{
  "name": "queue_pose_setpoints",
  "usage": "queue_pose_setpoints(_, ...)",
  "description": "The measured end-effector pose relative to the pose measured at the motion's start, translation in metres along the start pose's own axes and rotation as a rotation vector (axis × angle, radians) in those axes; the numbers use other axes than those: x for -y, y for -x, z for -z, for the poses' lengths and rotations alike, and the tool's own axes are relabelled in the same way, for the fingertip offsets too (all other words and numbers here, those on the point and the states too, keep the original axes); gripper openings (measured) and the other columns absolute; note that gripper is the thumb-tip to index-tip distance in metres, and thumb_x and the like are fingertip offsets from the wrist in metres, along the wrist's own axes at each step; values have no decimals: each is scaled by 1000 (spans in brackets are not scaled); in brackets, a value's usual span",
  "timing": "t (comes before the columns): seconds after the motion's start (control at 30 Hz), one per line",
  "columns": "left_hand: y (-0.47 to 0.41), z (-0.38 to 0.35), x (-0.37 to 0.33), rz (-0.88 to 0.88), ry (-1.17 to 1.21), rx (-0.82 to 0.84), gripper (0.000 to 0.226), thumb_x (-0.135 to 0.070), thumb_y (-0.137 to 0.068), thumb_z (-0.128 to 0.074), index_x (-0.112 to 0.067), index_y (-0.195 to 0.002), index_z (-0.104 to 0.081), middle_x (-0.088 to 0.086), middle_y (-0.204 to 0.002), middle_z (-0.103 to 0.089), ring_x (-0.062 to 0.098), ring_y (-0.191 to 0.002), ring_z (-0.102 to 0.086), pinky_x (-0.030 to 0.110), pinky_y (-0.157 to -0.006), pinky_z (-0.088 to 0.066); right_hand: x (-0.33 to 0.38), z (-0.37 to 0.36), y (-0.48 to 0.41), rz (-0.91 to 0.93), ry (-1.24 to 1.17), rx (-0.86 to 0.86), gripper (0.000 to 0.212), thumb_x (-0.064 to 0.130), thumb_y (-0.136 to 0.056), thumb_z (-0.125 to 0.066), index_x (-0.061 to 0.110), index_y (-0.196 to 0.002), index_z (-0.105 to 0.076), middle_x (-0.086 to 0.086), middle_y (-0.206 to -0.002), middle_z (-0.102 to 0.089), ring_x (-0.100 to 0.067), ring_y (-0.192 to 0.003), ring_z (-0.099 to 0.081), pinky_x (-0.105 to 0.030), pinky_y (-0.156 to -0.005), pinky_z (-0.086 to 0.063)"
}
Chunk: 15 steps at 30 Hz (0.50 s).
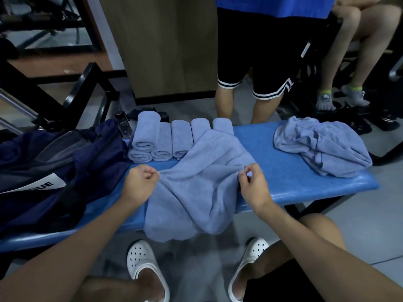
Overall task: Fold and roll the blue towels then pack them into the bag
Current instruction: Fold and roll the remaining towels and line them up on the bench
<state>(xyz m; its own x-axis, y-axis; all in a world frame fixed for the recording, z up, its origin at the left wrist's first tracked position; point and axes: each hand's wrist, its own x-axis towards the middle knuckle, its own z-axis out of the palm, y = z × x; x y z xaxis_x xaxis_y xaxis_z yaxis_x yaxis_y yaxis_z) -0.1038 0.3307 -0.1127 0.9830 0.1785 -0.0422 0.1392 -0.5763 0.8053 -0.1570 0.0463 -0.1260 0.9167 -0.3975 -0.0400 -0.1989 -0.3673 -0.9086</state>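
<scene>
My left hand and right hand pinch a rumpled blue towel. Its near edge overhangs the bench, bare rightward.

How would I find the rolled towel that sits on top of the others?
Start at the long blue bench. Beside the navy bag at its left lies a row of rolled blue towels. Yours is the leftmost roll, the only one stacked on top of others.

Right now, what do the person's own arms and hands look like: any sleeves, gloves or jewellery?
The left hand and right hand are bare: no gloves, rings or watch visible. The left forearm and right forearm are uncovered to the frame's edge; no sleeve shows.
</scene>
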Motion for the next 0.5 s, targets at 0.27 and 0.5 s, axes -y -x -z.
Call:
queue_pose_setpoints(0.27, 11, 11, -25, -8, 180, 3, 6, -13, -94, -66, -15, -95, -60, 4, -71, -58, 22, -71, -52, 26, -57, -42, 13, -4, 13, -126, -284, 232, 29, 14, -97, -55, 34, -101, -35, -5, -77, -53, -17, -66, -51, -39, -66, -52)
queue_pose_setpoints(0.5, 15, 23, -28, -61, 231, 31, 17, -8, -95, -62, -22, -86, -66, 17, -75, -59, 24, -70, -47, 28, -58, -39, -3, -10, 20, -167, -258, 240, 24, -19, -89, -49, 3, -94, -54, -12, -76, -64, -8, -58, -65, -18, -60, -53)
